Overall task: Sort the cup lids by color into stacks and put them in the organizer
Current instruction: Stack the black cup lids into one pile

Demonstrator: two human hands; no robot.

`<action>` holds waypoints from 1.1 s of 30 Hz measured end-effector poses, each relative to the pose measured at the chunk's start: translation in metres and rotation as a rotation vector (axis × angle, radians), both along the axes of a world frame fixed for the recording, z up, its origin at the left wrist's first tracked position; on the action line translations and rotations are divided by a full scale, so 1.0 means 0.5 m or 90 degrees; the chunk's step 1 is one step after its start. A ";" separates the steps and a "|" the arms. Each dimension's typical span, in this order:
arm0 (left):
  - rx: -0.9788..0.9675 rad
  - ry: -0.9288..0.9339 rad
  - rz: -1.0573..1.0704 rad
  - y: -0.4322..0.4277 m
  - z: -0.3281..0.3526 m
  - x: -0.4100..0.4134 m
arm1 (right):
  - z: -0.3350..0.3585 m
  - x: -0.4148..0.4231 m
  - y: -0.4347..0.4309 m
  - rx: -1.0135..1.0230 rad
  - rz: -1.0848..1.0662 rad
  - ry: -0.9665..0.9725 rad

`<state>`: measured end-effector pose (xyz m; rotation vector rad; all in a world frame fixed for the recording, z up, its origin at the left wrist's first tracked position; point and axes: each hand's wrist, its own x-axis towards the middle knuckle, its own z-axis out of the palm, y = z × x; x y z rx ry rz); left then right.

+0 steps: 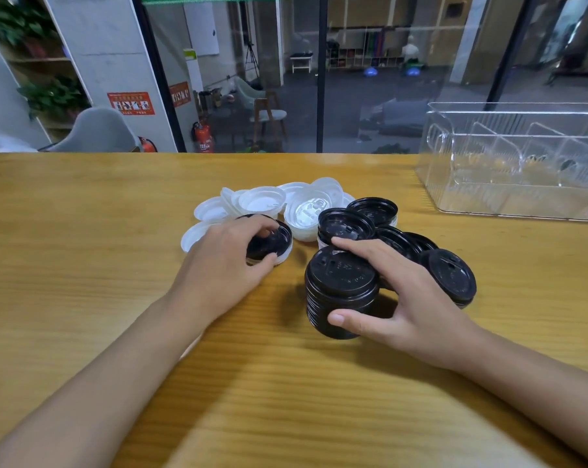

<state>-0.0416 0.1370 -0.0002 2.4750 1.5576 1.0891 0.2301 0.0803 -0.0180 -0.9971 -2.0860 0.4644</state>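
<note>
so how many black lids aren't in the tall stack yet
6: one black lid in the left hand, two behind the tall stack, three to its right; more may be hidden.

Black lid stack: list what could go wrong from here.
1. The right grip holds the tall black lid stack between thumb and fingers only; it may tip and spill.
2. The black lid under the left grip sits on a white lid; both could lift together, mixing colors.

Even indoor light, blurred warped edges
</note>
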 end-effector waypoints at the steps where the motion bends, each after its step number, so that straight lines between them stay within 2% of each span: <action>1: -0.005 0.017 0.023 -0.002 0.002 0.000 | 0.000 0.000 0.000 -0.001 0.001 0.000; 7: -0.012 -0.004 0.033 -0.005 0.006 -0.001 | 0.000 0.002 -0.001 0.001 0.002 -0.008; 12: 0.034 -0.095 -0.016 -0.010 0.014 0.005 | 0.002 0.002 -0.001 0.006 0.001 -0.015; 15: 0.069 -0.191 -0.046 -0.022 0.031 0.017 | 0.002 0.001 -0.001 0.003 0.002 -0.014; 23: -0.151 -0.525 -0.141 -0.042 0.044 0.043 | 0.002 0.000 -0.004 -0.009 -0.003 0.017; 33: -0.188 -0.620 -0.143 -0.047 0.048 0.049 | 0.000 0.001 -0.004 -0.030 -0.004 0.029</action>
